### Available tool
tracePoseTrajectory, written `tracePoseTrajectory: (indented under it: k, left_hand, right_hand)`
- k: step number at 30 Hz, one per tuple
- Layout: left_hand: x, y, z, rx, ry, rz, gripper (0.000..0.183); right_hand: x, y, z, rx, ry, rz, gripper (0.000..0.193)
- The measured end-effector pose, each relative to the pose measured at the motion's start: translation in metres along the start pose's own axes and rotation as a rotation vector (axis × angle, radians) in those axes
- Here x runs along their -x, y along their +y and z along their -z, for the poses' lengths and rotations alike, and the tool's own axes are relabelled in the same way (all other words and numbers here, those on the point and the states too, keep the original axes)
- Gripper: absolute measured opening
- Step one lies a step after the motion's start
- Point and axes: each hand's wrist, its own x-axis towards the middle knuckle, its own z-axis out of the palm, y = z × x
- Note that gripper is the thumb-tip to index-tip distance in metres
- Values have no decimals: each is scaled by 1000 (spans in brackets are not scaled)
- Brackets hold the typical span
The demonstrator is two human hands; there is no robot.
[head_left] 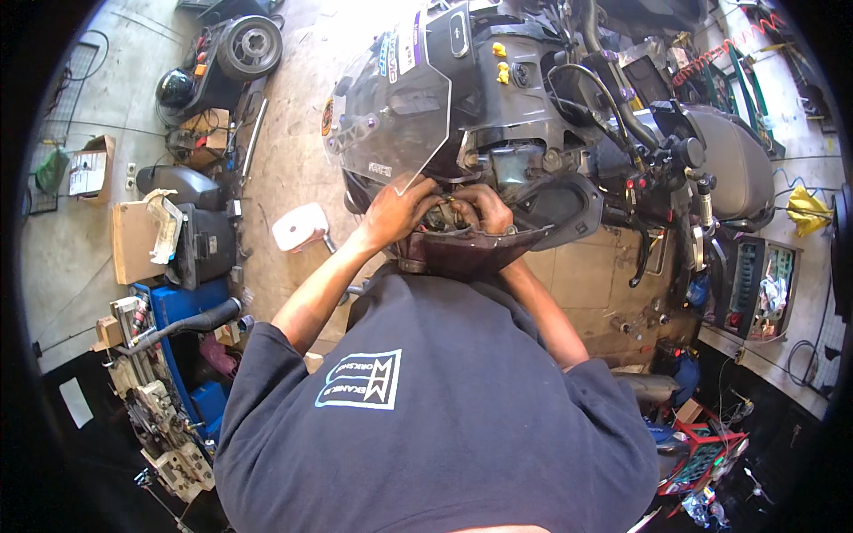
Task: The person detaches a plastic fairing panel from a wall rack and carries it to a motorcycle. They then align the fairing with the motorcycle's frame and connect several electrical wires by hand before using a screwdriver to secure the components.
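Observation:
A dark scooter (pixel 524 98) stands in front of me, with a see-through windscreen (pixel 391 120) at its front left. Both of my hands reach into an opening in its front body, behind a dark reddish side panel (pixel 471 253). At the left of the opening, my left hand (pixel 400 213) has its fingers bent inward and closed. My right hand (pixel 487 210) curls its fingers down from the other side. Between them shows a small cluster of parts, perhaps wiring (pixel 442 216). The fingertips are partly hidden, so what they pinch cannot be made out.
A white mirror (pixel 300 227) lies on the floor at left. Beyond it are black cases (pixel 191 222), a cardboard box (pixel 131 235) and a wheel (pixel 251 46). The handlebar with its lever (pixel 640 253) juts out at right. Tool trays (pixel 760 289) and a red crate (pixel 702 453) stand farther right.

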Motion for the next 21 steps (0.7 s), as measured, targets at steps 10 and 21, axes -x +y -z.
tracePoseTrajectory:
  k: [10,21]
  left_hand:
    - [-1,1,-3,-110,-6,-53,19]
    - [-1,-4,-8,-39,3,-31,19]
  right_hand:
    - [1,-2,-3,56,15,-68,14]
    - [0,0,-9,60,56,-41,13]
